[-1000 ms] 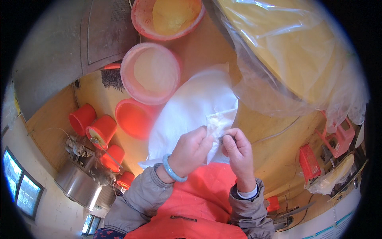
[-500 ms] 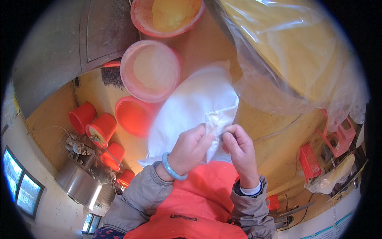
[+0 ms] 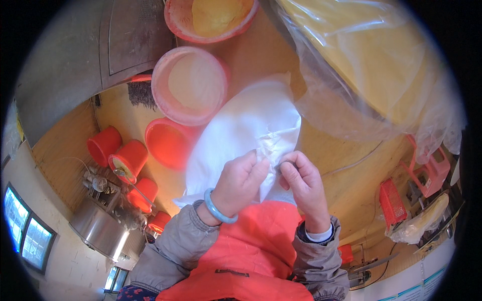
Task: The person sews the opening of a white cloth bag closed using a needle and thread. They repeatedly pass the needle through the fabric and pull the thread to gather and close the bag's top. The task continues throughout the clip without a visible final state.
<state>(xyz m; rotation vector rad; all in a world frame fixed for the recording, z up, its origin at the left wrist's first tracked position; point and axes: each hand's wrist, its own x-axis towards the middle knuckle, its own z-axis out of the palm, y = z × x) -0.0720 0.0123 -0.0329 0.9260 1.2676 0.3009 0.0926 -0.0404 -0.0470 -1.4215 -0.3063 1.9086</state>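
Note:
A full-looking white sack (image 3: pixel 246 113) lies in front of me, its crumpled near edge between my hands. My left hand (image 3: pixel 238 180), with a pale blue bangle at the wrist, is closed on that edge, the thumb lying over the gathered material. Beside it, my right hand (image 3: pixel 305 183) is closed in a pinch, thumb against bent index finger, right at the sack's edge. Whatever is between those fingertips is too small to make out. Below the hands is my red apron (image 3: pixel 251 236).
Beyond the sack stand a pink tub (image 3: pixel 193 85) of pale powder, a red basin (image 3: pixel 216 22) of yellowish powder and a red bucket (image 3: pixel 170 143). Clear plastic sheeting (image 3: pixel 346 75) covers a yellow surface at right. Several red buckets (image 3: pixel 104 145) line the left; a pink stool (image 3: pixel 432 173) stands right.
Both hands keep nearly the same place at the sack's edge. My right hand has shifted very slightly, and the whole view has moved a little.

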